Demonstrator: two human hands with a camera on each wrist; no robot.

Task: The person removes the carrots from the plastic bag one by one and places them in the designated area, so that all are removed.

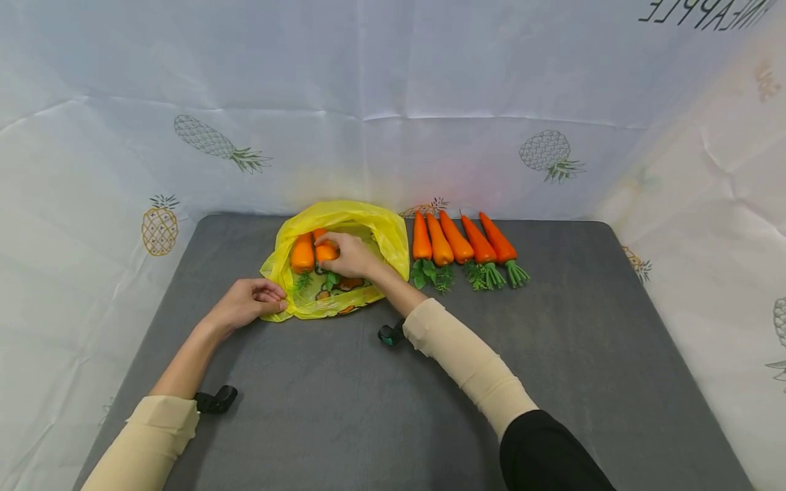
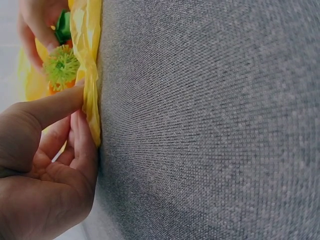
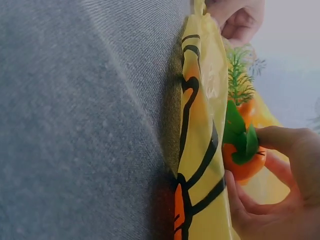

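Observation:
A yellow plastic bag (image 1: pixel 393 239) lies spread with its mouth wide on the table. My left hand (image 1: pixel 248 302) pinches the bag's near left edge between thumb and fingers, as the left wrist view shows on the yellow film (image 2: pixel 91 60). Inside the bag, my right hand (image 1: pixel 353 258) holds an orange carrot (image 1: pixel 327 253) with thumb and fingers around its thick end. Broad green leaves (image 3: pixel 235 125) top this carrot in the right wrist view. Just left of it in the bag lies another carrot (image 1: pixel 301 254) with feathery greens (image 3: pixel 241 75), its top toward me.
Right of the bag, several carrots (image 1: pixel 456 239) lie side by side, tips away from me and green tops toward me. The grey table (image 1: pixel 319 409) meets a white pineapple-print cloth (image 1: pixel 393 157) behind. Small black devices (image 1: pixel 216 399) are strapped at both wrists.

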